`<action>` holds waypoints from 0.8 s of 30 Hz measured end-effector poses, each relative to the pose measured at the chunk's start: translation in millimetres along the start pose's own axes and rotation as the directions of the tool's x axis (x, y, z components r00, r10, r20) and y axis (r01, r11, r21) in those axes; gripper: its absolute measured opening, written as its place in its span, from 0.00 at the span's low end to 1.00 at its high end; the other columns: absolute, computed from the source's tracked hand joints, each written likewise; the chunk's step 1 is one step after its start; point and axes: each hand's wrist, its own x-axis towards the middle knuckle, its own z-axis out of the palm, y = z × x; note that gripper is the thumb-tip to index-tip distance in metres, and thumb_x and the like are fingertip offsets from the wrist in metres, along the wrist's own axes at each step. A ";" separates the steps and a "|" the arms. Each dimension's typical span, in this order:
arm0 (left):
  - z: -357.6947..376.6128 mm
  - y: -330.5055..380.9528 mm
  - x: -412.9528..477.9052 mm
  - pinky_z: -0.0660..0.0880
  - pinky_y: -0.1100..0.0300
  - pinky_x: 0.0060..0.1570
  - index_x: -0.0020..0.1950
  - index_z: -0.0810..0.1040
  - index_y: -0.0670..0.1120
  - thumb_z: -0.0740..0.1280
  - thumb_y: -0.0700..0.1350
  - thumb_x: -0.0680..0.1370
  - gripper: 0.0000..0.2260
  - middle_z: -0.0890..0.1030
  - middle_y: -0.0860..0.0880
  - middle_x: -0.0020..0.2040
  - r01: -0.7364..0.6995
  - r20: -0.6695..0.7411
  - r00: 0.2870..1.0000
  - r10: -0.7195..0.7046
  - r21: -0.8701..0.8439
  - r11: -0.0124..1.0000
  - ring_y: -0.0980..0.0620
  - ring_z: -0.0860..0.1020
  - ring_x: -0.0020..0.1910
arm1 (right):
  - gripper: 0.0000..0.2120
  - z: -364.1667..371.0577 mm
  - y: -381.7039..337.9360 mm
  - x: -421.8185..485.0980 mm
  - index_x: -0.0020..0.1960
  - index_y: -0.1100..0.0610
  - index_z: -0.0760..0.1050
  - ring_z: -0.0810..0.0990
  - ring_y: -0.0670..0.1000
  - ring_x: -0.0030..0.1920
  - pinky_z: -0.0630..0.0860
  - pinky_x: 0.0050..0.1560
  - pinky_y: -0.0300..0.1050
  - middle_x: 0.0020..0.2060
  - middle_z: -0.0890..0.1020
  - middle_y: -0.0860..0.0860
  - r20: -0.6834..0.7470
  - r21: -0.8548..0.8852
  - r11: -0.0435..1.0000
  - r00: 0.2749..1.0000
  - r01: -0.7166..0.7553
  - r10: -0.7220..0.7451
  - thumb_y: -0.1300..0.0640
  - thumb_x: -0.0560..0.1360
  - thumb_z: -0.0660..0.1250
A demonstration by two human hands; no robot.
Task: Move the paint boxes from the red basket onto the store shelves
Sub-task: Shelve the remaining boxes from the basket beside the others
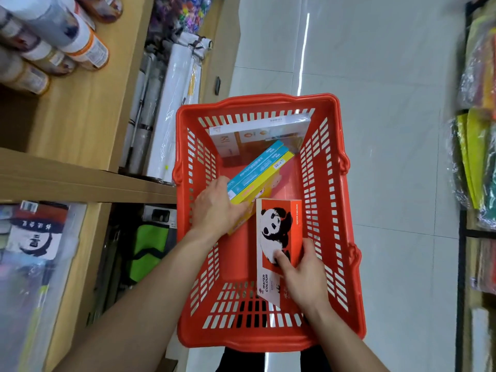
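A red basket (332, 210) stands on the floor below me, next to the wooden shelves (80, 181) on the left. Inside it my left hand (217, 208) grips a slanted stack of thin blue and yellow paint boxes (260, 173). My right hand (303, 275) holds a red and white panda watercolour box (276, 226) tilted on edge, thumb on its cover. A white and orange box (257, 135) leans against the basket's far wall.
Cans (80, 47) lie on the upper shelf at top left. White rolls and wrapped canvases (171, 108) stand beside the basket. Packaged goods (35, 237) and a green bag (150, 251) fill the lower shelf. A rack of coloured packets (477, 157) lines the right side of the tiled aisle.
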 end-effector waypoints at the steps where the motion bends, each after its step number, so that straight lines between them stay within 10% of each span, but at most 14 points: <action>1: -1.0 -1.0 -5.0 0.73 0.53 0.44 0.56 0.76 0.49 0.75 0.61 0.68 0.23 0.82 0.48 0.49 0.004 -0.001 1.000 -0.004 -0.003 1.000 0.42 0.81 0.48 | 0.18 0.3 1.4 -3.9 0.62 0.50 0.71 0.85 0.47 0.47 0.81 0.47 0.43 0.47 0.85 0.44 0.007 0.001 1.000 1.000 -0.002 0.002 0.44 0.77 0.72; 13: -35.7 12.7 -52.9 0.75 0.50 0.47 0.59 0.76 0.46 0.79 0.55 0.68 0.25 0.80 0.46 0.52 0.104 -0.069 0.992 -0.110 -0.087 0.991 0.41 0.80 0.49 | 0.16 -13.6 -21.1 -9.7 0.57 0.50 0.69 0.85 0.57 0.48 0.81 0.52 0.55 0.48 0.85 0.50 -0.046 0.014 0.999 0.998 -0.036 0.036 0.48 0.76 0.73; 24: -104.0 28.9 -116.7 0.79 0.49 0.50 0.58 0.76 0.49 0.78 0.57 0.69 0.24 0.82 0.49 0.52 0.318 -0.085 0.930 -0.357 -0.301 0.899 0.45 0.81 0.50 | 0.13 -61.4 -84.6 -31.1 0.57 0.49 0.74 0.80 0.38 0.43 0.73 0.43 0.40 0.44 0.80 0.37 -0.071 0.154 0.983 0.993 0.104 -0.094 0.48 0.76 0.73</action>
